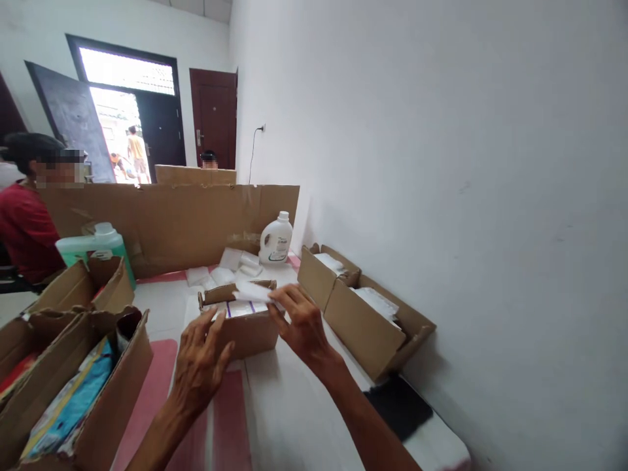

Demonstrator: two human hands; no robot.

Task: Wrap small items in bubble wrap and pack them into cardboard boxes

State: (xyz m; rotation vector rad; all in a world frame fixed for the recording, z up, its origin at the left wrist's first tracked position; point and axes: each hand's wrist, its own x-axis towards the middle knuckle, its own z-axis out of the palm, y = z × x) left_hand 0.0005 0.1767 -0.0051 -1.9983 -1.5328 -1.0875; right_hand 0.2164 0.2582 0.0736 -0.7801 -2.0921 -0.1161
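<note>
White table (294, 405) by a wall (441, 163): left hand (199, 363), fingers spread, steadies a small cardboard box (245, 333); right hand (301, 324) pinches a white packet (252, 291) over it, perhaps lightly enough to slip.

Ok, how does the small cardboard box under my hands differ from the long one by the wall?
The small box is short and squarish; the long box is clearly longer. The small box has the left hand on its side and the right hand holding a white packet over it; the long box lies untouched by the wall. Both are open brown cardboard with white packs inside.
</note>
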